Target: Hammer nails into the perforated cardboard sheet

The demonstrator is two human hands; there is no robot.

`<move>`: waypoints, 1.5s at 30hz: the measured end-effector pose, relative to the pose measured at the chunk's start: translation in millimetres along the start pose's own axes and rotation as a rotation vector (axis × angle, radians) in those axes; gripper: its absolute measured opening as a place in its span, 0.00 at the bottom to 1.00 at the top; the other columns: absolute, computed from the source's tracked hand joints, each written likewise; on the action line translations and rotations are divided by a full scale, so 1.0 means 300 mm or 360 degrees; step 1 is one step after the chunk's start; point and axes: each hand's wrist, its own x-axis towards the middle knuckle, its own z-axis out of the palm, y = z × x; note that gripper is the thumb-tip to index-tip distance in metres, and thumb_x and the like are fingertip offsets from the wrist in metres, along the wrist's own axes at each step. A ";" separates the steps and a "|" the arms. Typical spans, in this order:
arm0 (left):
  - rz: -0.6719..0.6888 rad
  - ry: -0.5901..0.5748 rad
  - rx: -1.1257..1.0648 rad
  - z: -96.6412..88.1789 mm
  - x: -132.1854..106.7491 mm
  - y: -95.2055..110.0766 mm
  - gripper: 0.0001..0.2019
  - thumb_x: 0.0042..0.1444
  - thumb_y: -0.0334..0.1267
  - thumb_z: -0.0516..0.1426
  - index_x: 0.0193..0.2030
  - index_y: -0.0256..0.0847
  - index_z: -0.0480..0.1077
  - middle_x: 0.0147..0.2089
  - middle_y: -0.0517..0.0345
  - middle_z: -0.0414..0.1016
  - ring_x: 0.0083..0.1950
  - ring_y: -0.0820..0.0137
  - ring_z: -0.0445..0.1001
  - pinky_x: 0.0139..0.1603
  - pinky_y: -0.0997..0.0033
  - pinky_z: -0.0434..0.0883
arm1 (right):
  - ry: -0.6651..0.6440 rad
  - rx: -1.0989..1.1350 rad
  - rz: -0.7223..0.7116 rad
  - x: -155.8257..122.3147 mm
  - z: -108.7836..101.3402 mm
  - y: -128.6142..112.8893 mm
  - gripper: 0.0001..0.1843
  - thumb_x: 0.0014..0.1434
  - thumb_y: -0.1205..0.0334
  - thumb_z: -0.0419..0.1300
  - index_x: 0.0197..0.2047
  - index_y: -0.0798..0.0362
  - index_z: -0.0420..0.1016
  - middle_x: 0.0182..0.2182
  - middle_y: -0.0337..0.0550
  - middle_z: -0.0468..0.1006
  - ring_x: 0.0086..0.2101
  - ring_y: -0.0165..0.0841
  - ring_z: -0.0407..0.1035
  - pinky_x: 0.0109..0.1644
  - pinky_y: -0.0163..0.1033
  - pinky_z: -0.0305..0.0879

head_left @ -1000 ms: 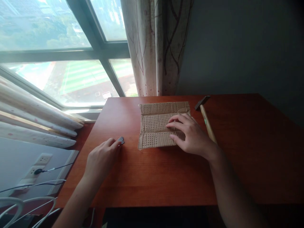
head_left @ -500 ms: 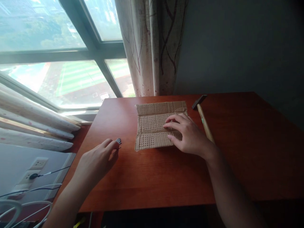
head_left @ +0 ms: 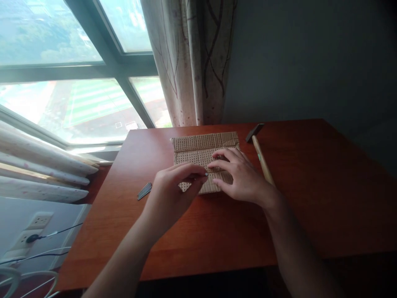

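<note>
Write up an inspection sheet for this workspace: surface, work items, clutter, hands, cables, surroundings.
Surface: reddish-brown table.
Work items: perforated cardboard lying on it; thin metal nails bunched to its left.
Clutter: hammer lying right of the cardboard.
Left hand: pinching a small metal piece, mostly hidden.
Right hand: fingers spread at the cardboard; contact unclear.
Cables: black plug in a wall socket, left of the table.
Surroundings: window, patterned curtains, dim wall.
</note>
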 end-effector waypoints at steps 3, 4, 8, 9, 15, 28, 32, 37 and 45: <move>0.0057 -0.0010 0.0124 0.069 0.038 -0.015 0.04 0.58 0.33 0.59 0.37 0.40 0.77 0.33 0.58 0.81 0.33 0.72 0.78 0.35 0.76 0.75 | -0.0018 0.0029 0.0000 -0.001 -0.001 0.000 0.18 0.56 0.60 0.65 0.50 0.45 0.75 0.55 0.46 0.70 0.58 0.45 0.61 0.63 0.57 0.59; 0.0047 -0.0009 0.0154 0.084 0.043 -0.026 0.04 0.58 0.33 0.59 0.37 0.40 0.77 0.33 0.58 0.81 0.32 0.72 0.78 0.34 0.76 0.74 | -0.0018 0.0036 -0.0001 -0.001 -0.002 0.000 0.18 0.55 0.61 0.65 0.50 0.46 0.75 0.55 0.46 0.70 0.58 0.45 0.61 0.63 0.57 0.59; -0.0014 0.0024 0.0196 0.107 0.042 -0.066 0.04 0.58 0.33 0.59 0.38 0.40 0.77 0.34 0.59 0.81 0.32 0.73 0.78 0.32 0.78 0.72 | -0.0003 0.0045 -0.0001 -0.001 -0.003 0.000 0.18 0.55 0.62 0.65 0.51 0.46 0.75 0.55 0.46 0.70 0.57 0.45 0.61 0.63 0.55 0.60; -0.0024 0.0031 0.0190 0.108 0.040 -0.071 0.04 0.58 0.33 0.60 0.39 0.40 0.77 0.34 0.59 0.81 0.32 0.73 0.78 0.32 0.78 0.72 | -0.0004 0.0044 -0.0003 -0.001 -0.003 0.000 0.18 0.55 0.61 0.65 0.50 0.46 0.75 0.55 0.47 0.70 0.57 0.45 0.61 0.62 0.55 0.60; -0.0069 0.0004 0.0085 0.108 0.039 -0.080 0.04 0.58 0.33 0.60 0.39 0.40 0.76 0.34 0.60 0.82 0.33 0.72 0.79 0.34 0.78 0.72 | -0.0008 0.0022 -0.0006 -0.001 -0.002 0.002 0.17 0.56 0.61 0.65 0.50 0.47 0.75 0.55 0.47 0.70 0.57 0.44 0.61 0.63 0.54 0.60; -0.0053 0.0013 0.0149 0.111 0.038 -0.085 0.06 0.58 0.35 0.59 0.40 0.41 0.77 0.35 0.58 0.82 0.33 0.71 0.79 0.33 0.77 0.73 | 0.0005 0.0045 -0.0018 -0.002 0.000 0.005 0.18 0.55 0.61 0.65 0.50 0.46 0.75 0.55 0.46 0.70 0.57 0.45 0.62 0.62 0.56 0.61; -0.0049 0.0016 0.0129 0.112 0.037 -0.084 0.06 0.58 0.35 0.60 0.40 0.41 0.78 0.34 0.58 0.82 0.32 0.71 0.79 0.33 0.77 0.73 | 0.0000 0.0035 -0.0019 -0.002 -0.002 0.003 0.18 0.55 0.61 0.65 0.50 0.46 0.75 0.55 0.46 0.70 0.57 0.45 0.61 0.63 0.56 0.60; -0.0024 0.0049 0.0186 0.111 0.036 -0.073 0.05 0.58 0.34 0.60 0.40 0.41 0.78 0.34 0.60 0.82 0.31 0.73 0.77 0.32 0.78 0.71 | -0.0003 0.0037 -0.0014 -0.003 -0.003 0.001 0.18 0.56 0.61 0.65 0.51 0.47 0.75 0.55 0.47 0.70 0.57 0.44 0.61 0.63 0.55 0.60; 0.0072 0.0062 0.0335 0.117 0.034 -0.066 0.07 0.59 0.32 0.57 0.41 0.42 0.77 0.35 0.60 0.82 0.33 0.73 0.77 0.34 0.77 0.70 | -0.0005 0.0041 -0.0009 -0.004 -0.002 0.002 0.18 0.56 0.61 0.65 0.50 0.45 0.75 0.55 0.46 0.70 0.57 0.45 0.62 0.63 0.56 0.61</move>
